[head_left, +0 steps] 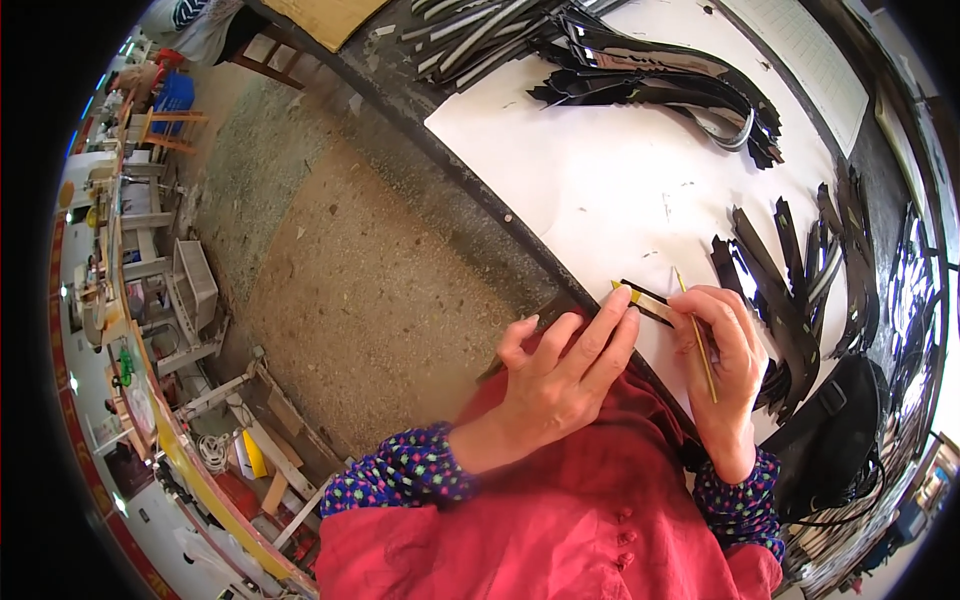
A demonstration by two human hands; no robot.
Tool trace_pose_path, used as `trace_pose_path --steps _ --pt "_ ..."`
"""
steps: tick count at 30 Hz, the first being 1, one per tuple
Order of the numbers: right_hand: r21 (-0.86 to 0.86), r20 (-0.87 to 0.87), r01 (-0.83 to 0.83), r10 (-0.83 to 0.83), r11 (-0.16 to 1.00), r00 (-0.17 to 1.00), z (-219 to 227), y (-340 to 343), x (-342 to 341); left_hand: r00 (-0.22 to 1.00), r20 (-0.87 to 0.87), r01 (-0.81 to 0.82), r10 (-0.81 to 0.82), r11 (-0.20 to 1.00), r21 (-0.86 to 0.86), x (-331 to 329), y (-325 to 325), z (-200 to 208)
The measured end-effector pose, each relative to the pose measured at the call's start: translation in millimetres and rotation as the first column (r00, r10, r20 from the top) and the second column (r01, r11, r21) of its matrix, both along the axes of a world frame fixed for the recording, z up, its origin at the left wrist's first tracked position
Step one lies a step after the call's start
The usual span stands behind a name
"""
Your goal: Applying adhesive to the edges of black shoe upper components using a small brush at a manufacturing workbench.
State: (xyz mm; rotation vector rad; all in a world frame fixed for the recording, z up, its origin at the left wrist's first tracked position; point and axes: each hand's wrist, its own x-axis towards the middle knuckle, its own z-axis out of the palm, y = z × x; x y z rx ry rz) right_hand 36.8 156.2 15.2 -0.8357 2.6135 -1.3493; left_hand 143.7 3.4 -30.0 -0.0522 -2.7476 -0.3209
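Over the table's near edge, my left hand (pixel 565 385) reaches in with fingers extended. Its index and middle fingertips press on the end of a narrow black-edged strip (pixel 654 307) with a pale middle; its thumb is hidden. A small yellow piece (pixel 626 293) shows at that end, under the fingertips. My right hand (pixel 728 345) is closed around a thin brass-coloured stick (pixel 705 350), held like a pen and slanting across the fingers. The strip's other end runs in under my right fingers, where I cannot see whether they grip it.
White sheet (pixel 600 180) covers the dark-edged table. Bundles of black strips lie at the back (pixel 660 70) and right (pixel 790 290), with grey-and-black strips (pixel 470 40) at far left. A black bag (pixel 835 430) sits beside my right forearm. Shelving and a blue container (pixel 175 95) stand across the floor.
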Motion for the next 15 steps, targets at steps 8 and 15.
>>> trace_pose_path --steps 8,15 --pt "0.133 -0.234 0.041 -0.008 0.990 0.972 -3 22 8 1.000 -0.024 0.007 -0.008 1.000 -0.009 -1 -1 -5" --pt "0.138 -0.297 0.052 -0.009 0.989 0.955 -10 27 11 1.000 -0.018 0.003 -0.003 1.000 0.004 -4 3 -9"
